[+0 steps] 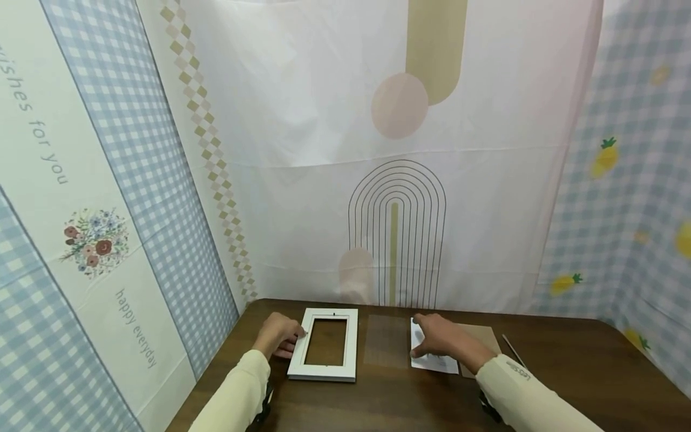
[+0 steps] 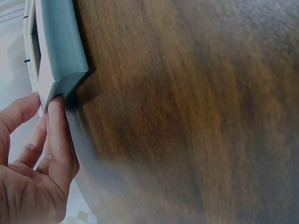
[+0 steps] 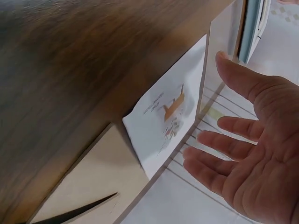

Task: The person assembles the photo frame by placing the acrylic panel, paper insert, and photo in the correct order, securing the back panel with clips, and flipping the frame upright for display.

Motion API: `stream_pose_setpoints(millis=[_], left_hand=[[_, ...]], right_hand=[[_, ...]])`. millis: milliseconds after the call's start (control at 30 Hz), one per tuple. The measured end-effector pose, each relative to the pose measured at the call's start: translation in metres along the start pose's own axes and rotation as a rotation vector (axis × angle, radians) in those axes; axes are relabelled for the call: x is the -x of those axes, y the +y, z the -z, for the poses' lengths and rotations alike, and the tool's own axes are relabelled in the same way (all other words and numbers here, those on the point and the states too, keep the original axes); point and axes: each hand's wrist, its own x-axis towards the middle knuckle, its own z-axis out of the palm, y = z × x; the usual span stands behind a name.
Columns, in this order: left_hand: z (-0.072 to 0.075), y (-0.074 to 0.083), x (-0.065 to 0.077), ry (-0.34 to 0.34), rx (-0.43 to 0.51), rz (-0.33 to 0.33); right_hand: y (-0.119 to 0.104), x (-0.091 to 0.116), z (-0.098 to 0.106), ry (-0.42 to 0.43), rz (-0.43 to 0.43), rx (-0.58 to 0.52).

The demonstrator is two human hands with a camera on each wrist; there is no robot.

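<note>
In the head view a white rectangular picture frame (image 1: 351, 351) lies on the table, its opening showing bare wood. My left hand (image 1: 279, 335) is at its left side. Seen from the left wrist, the thumb (image 2: 23, 109) and fingers pinch the frame's edge (image 2: 65, 39). My right hand (image 1: 439, 335) hovers over a white printed sheet (image 1: 441, 363), fingers spread and loosely bent. From the right wrist, that sheet carries a small orange-brown and floral print, and nothing is held in the right hand (image 3: 261, 154).
Between the frame and the printed sheet lies a clear flat panel (image 1: 385, 342). A brown backing board (image 1: 483, 336) sits partly under the right forearm, with a thin stick-like piece (image 1: 514, 351) at its right. A patterned cloth (image 1: 302, 240) hangs behind the table.
</note>
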Motion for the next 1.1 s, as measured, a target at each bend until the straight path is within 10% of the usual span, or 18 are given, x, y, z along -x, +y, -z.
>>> stream_pose_setpoints(millis=[400,667,1100], left_hand=[[0.002,-0.002,-0.001,-0.023,0.053,0.012],[0.001,-0.004,0.001,-0.035,0.055,0.003],[-0.001,-0.010,-0.001,-0.045,0.060,-0.011]], right_hand=[[-0.017,-0.014,-0.008,0.022,0.029,0.008],[0.015,-0.044,-0.046,0.081,0.092,0.073],[0.000,-0.043,-0.041,0.129,0.033,0.055]])
